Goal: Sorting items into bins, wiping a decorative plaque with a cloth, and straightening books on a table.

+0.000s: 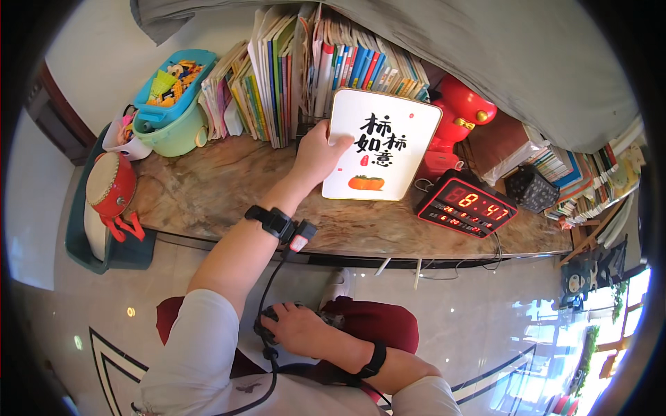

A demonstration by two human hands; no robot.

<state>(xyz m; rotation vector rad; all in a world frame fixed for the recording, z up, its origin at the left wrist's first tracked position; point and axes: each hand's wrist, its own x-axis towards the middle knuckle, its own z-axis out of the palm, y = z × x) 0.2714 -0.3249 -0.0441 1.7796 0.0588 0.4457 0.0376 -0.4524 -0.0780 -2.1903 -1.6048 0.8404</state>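
Observation:
My left hand [321,152] grips the left edge of a white rectangular plaque [393,109] with a thin gold rim, its thumb on the front. The plaque stands tilted on the marble-patterned top, before a row of books; it bears black brush lettering and a picture of an orange persimmon. Low before my body, my right hand [299,328] is closed around a dark patterned thing [266,318], perhaps a bunched cloth, mostly hidden by the fingers. Right of the plaque stands a digital clock [463,205] with lit red digits. Behind it is a glossy red figurine [460,112] with a gold bow.
Upright books [278,83] line the back of the marble-patterned counter [250,182]. At left are a blue basket [156,112] of toy pieces inside a green tub [177,138], and a red drum [117,182]. A grey cloth [499,47] hangs above. A cable [265,291] runs from my left wrist.

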